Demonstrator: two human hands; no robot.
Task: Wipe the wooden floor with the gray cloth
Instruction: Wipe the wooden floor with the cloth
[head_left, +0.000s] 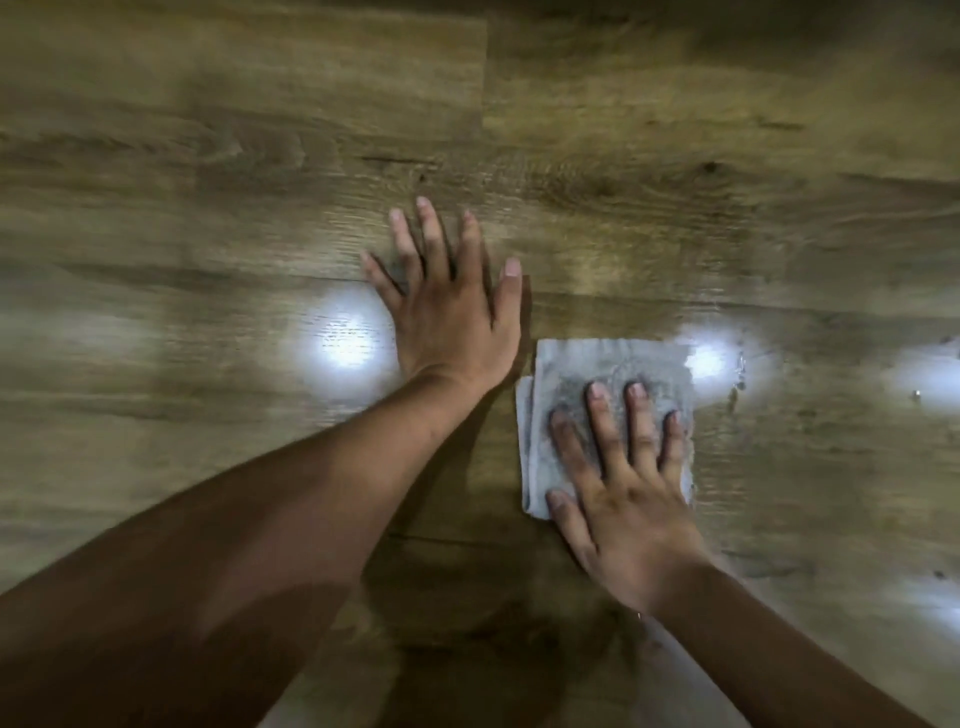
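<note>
A folded gray cloth (613, 374) lies flat on the wooden floor (208, 182), right of centre. My right hand (623, 483) presses down on the cloth with its fingers spread, covering the near half. My left hand (452, 301) rests flat on the bare floor just left of the cloth, fingers apart and holding nothing. The two hands are apart, with the cloth's left edge between them.
Bright light reflections shine on the planks at left (343, 343) and right (706, 361) of the hands. Small drops or specks (737, 374) dot the floor to the right of the cloth. A shadow falls on the floor near me.
</note>
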